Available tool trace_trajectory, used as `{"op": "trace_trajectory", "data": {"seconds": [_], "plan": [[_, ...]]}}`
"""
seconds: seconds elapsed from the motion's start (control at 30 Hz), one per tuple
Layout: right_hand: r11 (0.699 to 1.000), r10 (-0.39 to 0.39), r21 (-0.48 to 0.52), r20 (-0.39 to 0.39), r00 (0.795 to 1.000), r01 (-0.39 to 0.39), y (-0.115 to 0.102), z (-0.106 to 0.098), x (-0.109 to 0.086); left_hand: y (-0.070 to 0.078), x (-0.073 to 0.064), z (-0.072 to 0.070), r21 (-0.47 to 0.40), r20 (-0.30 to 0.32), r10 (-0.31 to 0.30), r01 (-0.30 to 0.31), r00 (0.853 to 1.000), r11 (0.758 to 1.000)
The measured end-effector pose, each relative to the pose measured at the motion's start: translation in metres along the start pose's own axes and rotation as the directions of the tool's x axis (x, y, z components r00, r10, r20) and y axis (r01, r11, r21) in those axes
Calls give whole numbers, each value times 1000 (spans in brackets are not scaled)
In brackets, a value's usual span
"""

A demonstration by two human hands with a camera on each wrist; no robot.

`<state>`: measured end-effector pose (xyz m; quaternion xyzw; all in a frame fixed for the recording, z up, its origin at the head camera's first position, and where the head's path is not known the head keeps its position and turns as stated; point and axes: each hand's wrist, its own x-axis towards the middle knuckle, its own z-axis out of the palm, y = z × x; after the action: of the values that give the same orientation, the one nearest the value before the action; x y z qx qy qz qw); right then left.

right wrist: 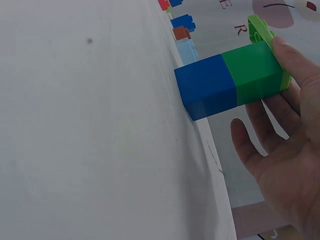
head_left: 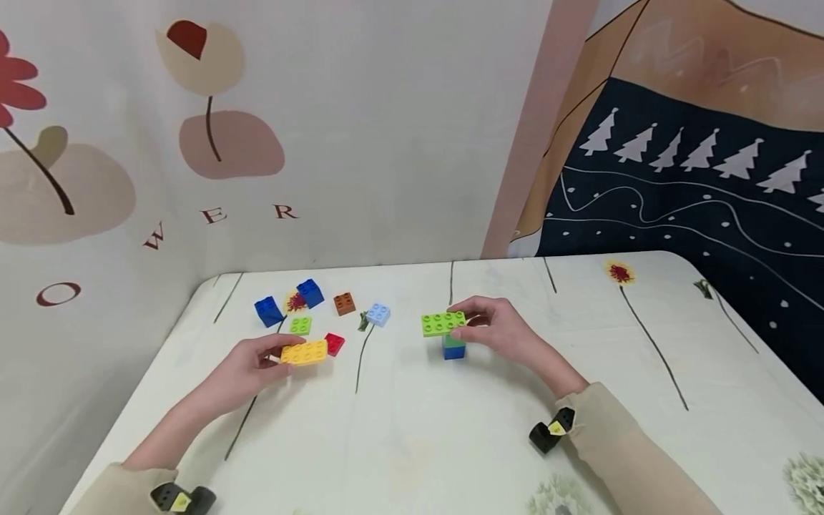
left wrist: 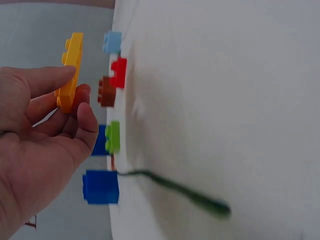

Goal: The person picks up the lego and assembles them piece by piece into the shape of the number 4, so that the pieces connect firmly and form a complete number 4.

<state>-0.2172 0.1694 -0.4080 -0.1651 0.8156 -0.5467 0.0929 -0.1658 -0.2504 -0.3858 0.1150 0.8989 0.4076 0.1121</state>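
The left grip [head_left: 241, 368] pinches one end of a yellow brick [head_left: 305, 352], a thin plastic oblong with two rows of round studs, held above the bench [head_left: 399, 429]. Its thumb lies on one side and the fingers curl behind.

The right grip [head_left: 498, 329] pinches a lime plate [head_left: 435, 324], flat, oblong and studded, between thumb and fingers at its right end. The plate is on a smooth-sided green block [head_left: 454, 342], jutting out leftward past it; beneath the green sits a blue block [head_left: 453, 352], forming an upright stack. Whether the stack touches the bench I cannot tell.

Both forearms reach forward and inward from the lower corners, beige sleeves [head_left: 634, 443] ending at the wrists.

Just beside the yellow brick is a flat red brick [head_left: 335, 344]; behind it, a small square lime brick [head_left: 300, 325]. Two chunky blue bricks [head_left: 268, 311], a brown brick [head_left: 344, 303] and a pale blue brick [head_left: 378, 315] lie farther back, all studded. White cloth printed with thin-stemmed flowers covers the bench.
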Motion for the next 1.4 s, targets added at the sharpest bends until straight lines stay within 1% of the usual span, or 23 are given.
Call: {"op": "trace_trajectory", "data": {"seconds": [0.13,0.3,0.47,0.6,0.67,0.83,1.07,1.17,1.4], "plan": [[1000,-2,2,1,1000,2,-1,0,0,13,4,8,-24,-16,11,-11,1000,1000],[1000,3,-2,-6,1000,-3,-2,0,0,23,11,18,-53,-27,31,-32,999,998],[1000,6,8,-3,1000,-6,-3,0,1,34,21,28,-139,-13,24,-26,1000,990],[1000,0,3,-1,1000,0,-2,1,2,46,30,38,-205,11,17,-15,1000,979],[1000,-2,0,0,1000,2,-2,0,2,52,35,42,-219,21,19,-14,1000,976],[1000,1,27,8,1000,-2,-1,-1,1,64,48,52,-232,25,34,-27,999,972],[999,-3,37,-5,1000,3,-1,2,1,76,62,66,-313,38,65,-50,997,948],[999,6,32,-13,1000,-6,-1,3,1,81,67,72,-338,43,59,-41,997,940],[1000,16,15,-34,999,-15,-2,4,-1,87,75,80,-362,62,48,-22,997,932]]}}
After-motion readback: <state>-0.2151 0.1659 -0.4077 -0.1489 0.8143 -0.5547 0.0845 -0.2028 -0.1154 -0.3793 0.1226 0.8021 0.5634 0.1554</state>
